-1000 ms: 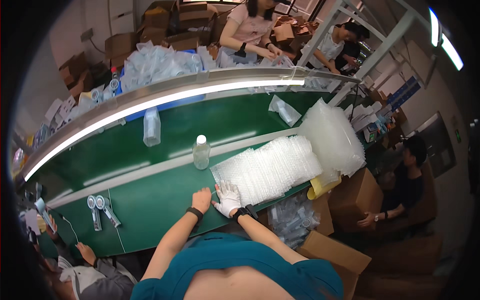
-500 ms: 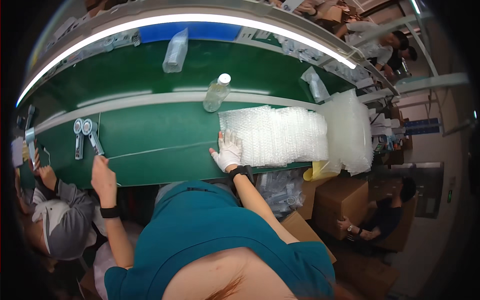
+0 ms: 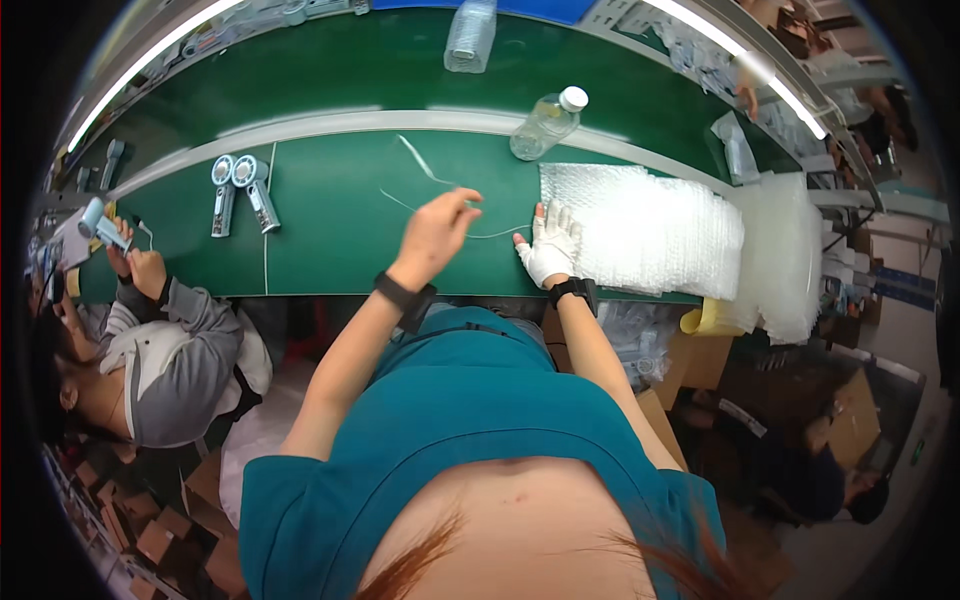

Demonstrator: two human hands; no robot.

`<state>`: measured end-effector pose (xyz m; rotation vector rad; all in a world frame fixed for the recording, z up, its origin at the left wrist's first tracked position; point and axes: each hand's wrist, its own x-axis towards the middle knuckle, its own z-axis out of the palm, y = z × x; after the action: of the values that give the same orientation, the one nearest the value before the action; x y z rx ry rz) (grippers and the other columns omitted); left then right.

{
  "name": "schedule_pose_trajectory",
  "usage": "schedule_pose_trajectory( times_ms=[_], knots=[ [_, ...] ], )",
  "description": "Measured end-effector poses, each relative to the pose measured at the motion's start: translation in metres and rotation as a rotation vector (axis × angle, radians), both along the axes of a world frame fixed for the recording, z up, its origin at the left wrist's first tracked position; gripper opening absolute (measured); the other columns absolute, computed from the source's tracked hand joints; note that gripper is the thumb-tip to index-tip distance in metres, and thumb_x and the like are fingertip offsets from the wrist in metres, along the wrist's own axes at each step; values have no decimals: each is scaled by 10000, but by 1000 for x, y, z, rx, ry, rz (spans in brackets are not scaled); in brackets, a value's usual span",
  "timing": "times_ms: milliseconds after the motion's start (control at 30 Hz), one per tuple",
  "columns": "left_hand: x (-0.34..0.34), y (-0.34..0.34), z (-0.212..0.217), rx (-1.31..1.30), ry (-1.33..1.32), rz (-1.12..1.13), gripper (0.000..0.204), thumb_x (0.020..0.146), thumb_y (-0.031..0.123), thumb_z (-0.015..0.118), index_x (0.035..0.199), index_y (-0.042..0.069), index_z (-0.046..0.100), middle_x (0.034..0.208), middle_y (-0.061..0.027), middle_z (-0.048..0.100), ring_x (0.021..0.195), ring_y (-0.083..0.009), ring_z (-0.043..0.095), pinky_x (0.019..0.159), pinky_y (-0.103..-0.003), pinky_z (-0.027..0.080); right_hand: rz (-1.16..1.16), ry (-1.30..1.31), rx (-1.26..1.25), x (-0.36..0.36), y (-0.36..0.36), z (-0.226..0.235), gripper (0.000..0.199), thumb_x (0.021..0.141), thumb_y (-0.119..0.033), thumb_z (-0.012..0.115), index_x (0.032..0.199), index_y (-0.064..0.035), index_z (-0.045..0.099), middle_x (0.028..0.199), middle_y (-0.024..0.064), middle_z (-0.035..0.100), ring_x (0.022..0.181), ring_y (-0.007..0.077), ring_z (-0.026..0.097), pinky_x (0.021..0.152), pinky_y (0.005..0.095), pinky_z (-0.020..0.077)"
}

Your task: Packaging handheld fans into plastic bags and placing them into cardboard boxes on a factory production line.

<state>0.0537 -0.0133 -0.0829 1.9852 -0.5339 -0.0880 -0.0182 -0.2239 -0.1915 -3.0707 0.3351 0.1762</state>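
My left hand (image 3: 437,235), bare with a black band at the wrist, is over the green table with its fingers pinched together. A thin clear plastic strip (image 3: 420,163) curls up from its fingertips, and more of it loops out on both sides of the hand. One stretch runs to my right thumb. My right hand (image 3: 552,245), in a white glove with bare thumb and fingertip, lies flat with fingers spread on the left edge of a stack of bubble-wrap bags (image 3: 650,230). Whether the strip's far end is attached under that hand is hidden.
A clear bottle with white cap (image 3: 548,125) stands behind the bags. Two light-blue handheld fans (image 3: 245,190) lie at left. Clear foam sheets (image 3: 790,250) hang over the right edge. A wrapped item (image 3: 470,38) stands at back. At far left, a co-worker's hands (image 3: 140,265) hold another fan.
My left hand has moved right, from beside the fans to near my right hand. The strip, earlier stretched taut, is now slack and curled. The head view has shifted.
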Motion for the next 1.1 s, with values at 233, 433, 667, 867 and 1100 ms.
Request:
schedule_pose_trajectory(
  times_ms=[233,433,667,867,1100],
  knots=[
    [3,-63,-101,348,-177,-336,182,752,151,646,902,49,657,766,-126,543,758,-299,583,654,-405,478,14,24,71,4,4,10,758,828,-527,467,1413,-95,253,1461,191,203,1348,376,166,1080,506,92],
    [4,-64,-103,648,-479,-378,133,678,-15,546,808,-16,571,868,-123,540,871,-269,539,753,-338,463,6,43,43,3,2,4,770,818,-540,470,1416,-106,253,1468,170,196,1360,348,145,1088,499,74],
    [-14,-11,-106,433,-272,-171,157,763,98,605,844,-5,519,879,-127,503,859,-290,517,758,-380,453,42,10,0,0,-1,2,763,836,-541,429,1409,-71,252,1452,202,207,1335,397,171,1066,538,95],
    [-14,-2,-104,670,-312,-175,171,767,134,622,838,7,534,886,-121,514,885,-278,519,762,-369,465,69,43,-54,1,4,2,766,841,-538,421,1418,-73,228,1462,200,185,1347,386,150,1078,527,76],
    [-3,74,-44,336,-388,366,88,794,86,595,772,20,540,780,-143,538,753,-319,537,643,-390,448,38,63,-32,0,3,6,769,844,-543,416,1421,-76,216,1464,198,184,1343,386,166,1079,522,91]
  ],
)
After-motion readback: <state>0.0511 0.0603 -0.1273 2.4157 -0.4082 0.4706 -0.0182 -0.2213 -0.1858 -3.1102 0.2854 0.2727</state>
